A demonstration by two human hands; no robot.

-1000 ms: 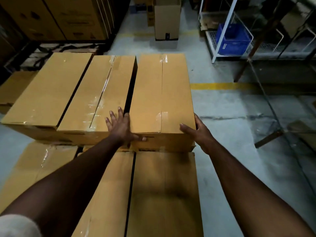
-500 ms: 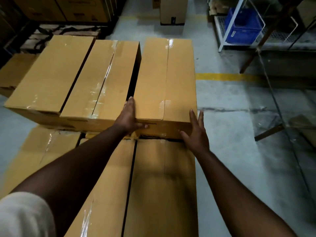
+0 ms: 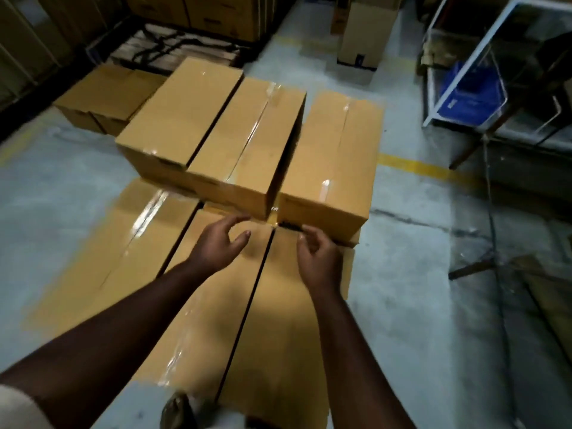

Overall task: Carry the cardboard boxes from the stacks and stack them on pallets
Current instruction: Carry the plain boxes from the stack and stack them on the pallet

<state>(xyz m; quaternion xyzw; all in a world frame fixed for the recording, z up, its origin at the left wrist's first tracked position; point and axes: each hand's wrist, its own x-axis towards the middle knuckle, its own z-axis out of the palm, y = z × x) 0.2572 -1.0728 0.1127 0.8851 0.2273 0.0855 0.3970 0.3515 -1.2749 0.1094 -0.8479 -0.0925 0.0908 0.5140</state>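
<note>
On the far left a low pair of boxes sits on the floor, apart from my stack. Nearer me, the bottom layer runs long toward my feet, and across its far end lies the upper row: the left box, the middle box, then the right box, set down with a dark gap between it and the middle one.

My left hand hovers over the bottom layer, fingers loosely spread and holding nothing. My right hand hangs just short of the right box's near face, fingers relaxed and half curled, also holding nothing.

I judge this box placed and the step finished. Next I need to turn toward the source stacks at the back and fetch another, perhaps first nudging that gap closed.
</note>
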